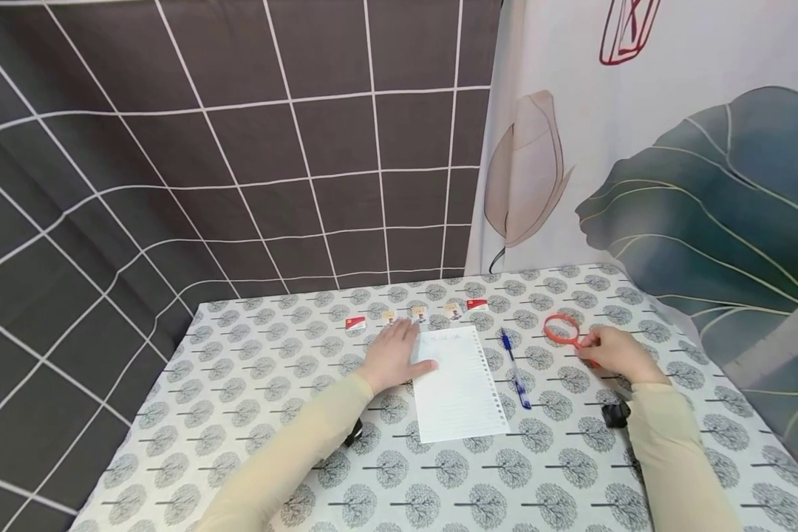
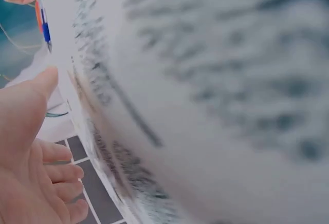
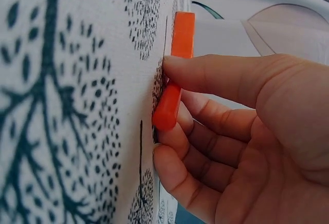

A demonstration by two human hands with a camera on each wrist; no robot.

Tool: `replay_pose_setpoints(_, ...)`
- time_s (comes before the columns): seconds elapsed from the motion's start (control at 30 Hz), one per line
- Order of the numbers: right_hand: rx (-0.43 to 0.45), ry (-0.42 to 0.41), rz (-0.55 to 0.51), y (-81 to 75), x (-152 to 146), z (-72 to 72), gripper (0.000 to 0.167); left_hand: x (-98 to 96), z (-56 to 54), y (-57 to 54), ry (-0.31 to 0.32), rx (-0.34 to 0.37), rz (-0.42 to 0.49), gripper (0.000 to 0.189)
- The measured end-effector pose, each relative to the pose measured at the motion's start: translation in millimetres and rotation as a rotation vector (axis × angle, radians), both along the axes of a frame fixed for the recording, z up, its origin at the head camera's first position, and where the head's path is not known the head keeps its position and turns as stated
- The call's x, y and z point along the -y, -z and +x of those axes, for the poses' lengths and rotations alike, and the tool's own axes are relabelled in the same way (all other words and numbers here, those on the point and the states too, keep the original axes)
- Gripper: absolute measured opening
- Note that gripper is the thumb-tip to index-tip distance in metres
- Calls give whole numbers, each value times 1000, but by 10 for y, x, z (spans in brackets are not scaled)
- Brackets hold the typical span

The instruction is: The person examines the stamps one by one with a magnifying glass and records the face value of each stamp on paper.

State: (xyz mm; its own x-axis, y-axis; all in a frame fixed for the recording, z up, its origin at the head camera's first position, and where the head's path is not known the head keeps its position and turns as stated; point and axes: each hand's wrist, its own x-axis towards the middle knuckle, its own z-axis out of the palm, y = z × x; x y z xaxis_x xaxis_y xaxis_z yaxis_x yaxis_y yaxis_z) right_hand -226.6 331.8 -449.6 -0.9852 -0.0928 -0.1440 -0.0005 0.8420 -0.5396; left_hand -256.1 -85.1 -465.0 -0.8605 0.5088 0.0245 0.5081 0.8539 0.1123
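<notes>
My right hand (image 1: 617,352) pinches the handle of an orange-red magnifying glass (image 1: 561,316) low over the patterned tablecloth, its round lens pointing away to the left. In the right wrist view, thumb and fingers close around the orange handle (image 3: 169,106). My left hand (image 1: 392,356) lies with fingers extended at the upper left edge of a lined sheet of paper (image 1: 459,391), the thumb reaching over the sheet. Faint writing shows near the sheet's top. The left wrist view shows the left hand (image 2: 31,152) with its fingers loosely straight and nothing gripped.
A blue pen (image 1: 516,369) lies between the sheet and the magnifying glass. Behind the sheet are small cards, among them a red-and-white card (image 1: 355,324) at left and another red-and-white card (image 1: 476,304) at right. A dark gridded curtain (image 1: 332,140) hangs behind the table.
</notes>
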Motion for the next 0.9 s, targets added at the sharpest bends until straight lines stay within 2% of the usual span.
replay_pose_setpoints(0.3,-9,14,-36,-3,-6,28,17,-235,-261,-137,27,13,29,83)
replay_pose_setpoints(0.5,-71,22,-32,5,-4,30,18,-481,-392,-190,74,9,45,78)
replay_pose_setpoints(0.7,-75,29,-52,8,9,12,15,-697,-513,-185,122,23,52,73)
replay_pose_setpoints(0.9,-66,41,-76,1,46,-2,18,-818,-640,-126,99,61,62,68)
